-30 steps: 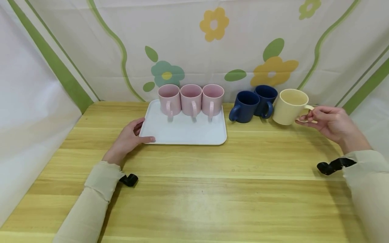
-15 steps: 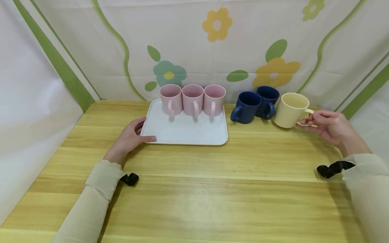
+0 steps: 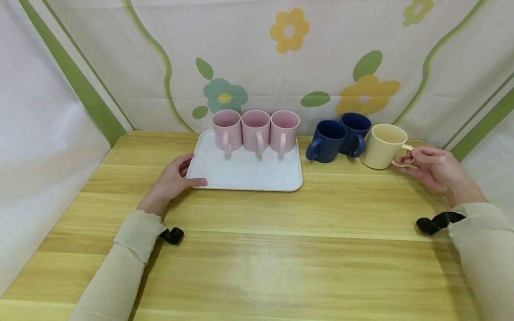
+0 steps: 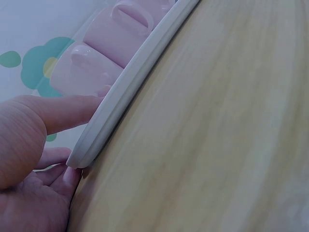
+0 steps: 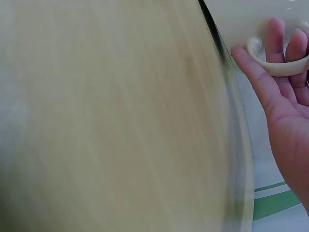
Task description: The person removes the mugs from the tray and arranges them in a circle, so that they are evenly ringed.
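Six mugs (image 3: pixel 286 130), one tray (image 3: pixel 245 174), blues (image 3: pixel 329 147) perhaps touching

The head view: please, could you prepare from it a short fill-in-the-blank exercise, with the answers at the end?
1. The three mugs on the white tray are ____ in colour.
2. The left hand grips the edge of the ____.
3. The right hand holds the yellow mug by its ____.
4. The number of dark blue mugs on the table is ____.

Missing words: pink; tray; handle; two.
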The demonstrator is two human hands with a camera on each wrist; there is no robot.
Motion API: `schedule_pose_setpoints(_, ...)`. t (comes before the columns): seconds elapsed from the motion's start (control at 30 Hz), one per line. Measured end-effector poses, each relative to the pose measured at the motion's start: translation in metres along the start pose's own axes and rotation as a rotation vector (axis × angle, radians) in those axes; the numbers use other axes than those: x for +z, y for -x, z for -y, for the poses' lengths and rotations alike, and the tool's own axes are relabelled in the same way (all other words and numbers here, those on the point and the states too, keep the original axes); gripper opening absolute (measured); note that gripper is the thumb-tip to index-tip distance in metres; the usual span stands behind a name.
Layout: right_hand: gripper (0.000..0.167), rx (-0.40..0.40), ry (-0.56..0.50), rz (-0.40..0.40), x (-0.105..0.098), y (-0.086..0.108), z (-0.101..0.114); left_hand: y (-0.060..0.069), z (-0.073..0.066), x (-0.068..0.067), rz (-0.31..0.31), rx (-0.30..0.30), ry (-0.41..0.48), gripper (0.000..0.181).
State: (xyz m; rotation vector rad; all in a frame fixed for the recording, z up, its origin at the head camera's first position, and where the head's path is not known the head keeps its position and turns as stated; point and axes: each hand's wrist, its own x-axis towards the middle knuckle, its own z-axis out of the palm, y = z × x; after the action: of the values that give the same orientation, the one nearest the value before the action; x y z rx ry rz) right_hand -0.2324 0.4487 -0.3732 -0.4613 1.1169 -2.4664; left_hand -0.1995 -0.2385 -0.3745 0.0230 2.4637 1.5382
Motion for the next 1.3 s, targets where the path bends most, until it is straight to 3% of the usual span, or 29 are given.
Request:
schedule_pose_setpoints(0.23,0.044,-0.035,-0.061,-0.012,0.002,-0.006,-0.001,0.0,0.0,-0.001,-0.004,0.011,-0.005,0.106)
schedule_pose_setpoints(0.57,0.035,0.005,0.15,-0.263,0.009,-0.004,0.0,0.001,0.0,-0.002,-0.003,0.0,-0.022,0.107)
schedule_pose_setpoints(0.8,0.035,0.029,0.177,-0.338,0.014,-0.003,0.004,-0.001,0.001,-0.001,-0.004,0.007,-0.008,0.106)
schedule_pose_setpoints(0.9,0.033,0.022,0.219,-0.416,0.019,0.0,0.01,-0.003,0.003,-0.001,-0.002,0.007,0.001,0.106)
schedule_pose_setpoints(1.07,0.023,-0.052,0.388,-0.537,0.037,-0.002,0.021,-0.004,0.004,0.0,-0.005,0.008,0.006,0.106)
schedule_pose_setpoints(1.13,0.022,-0.107,0.439,-0.548,0.045,-0.005,0.024,-0.004,0.004,0.0,-0.006,0.008,0.007,0.106)
schedule_pose_setpoints(1.3,0.023,-0.216,0.448,-0.52,0.07,-0.019,0.027,-0.003,0.004,0.0,-0.012,0.009,0.005,0.105)
